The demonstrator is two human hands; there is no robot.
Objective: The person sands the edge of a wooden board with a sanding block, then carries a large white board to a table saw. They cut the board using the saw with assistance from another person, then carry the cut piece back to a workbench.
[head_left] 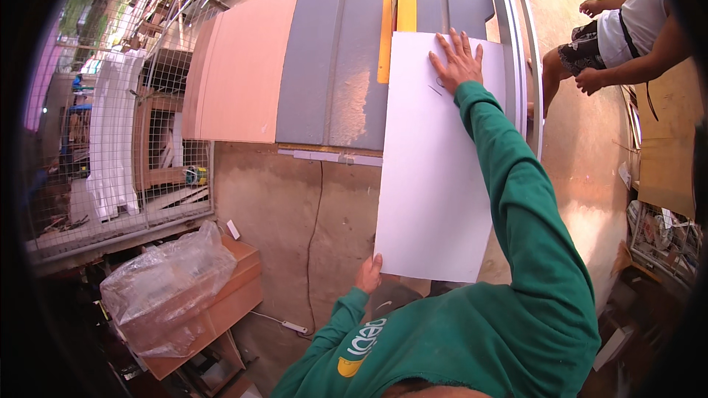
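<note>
A long white board [435,169] lies partly on the grey table saw [310,66], its near end overhanging the front edge. Its far end reaches the yellow throat plate [384,59], just beside the upright saw blade [394,1]. The board's right side runs along the metal fence [510,51]. My right hand [459,63] presses flat on the board near its far end, fingers spread, right of the blade. My left hand [369,274] grips the board's near left corner, thumb on top; the fingers beneath are hidden. A small dark mark shows near my right hand.
A pinkish wooden panel [240,66] extends the saw table leftward. Another person [619,44] stands right of the fence. A plastic-wrapped box [177,295] sits at the lower left, below a wire mesh fence [169,110]. A cable [316,228] trails across the floor. Sawdust [350,107] covers part of the saw.
</note>
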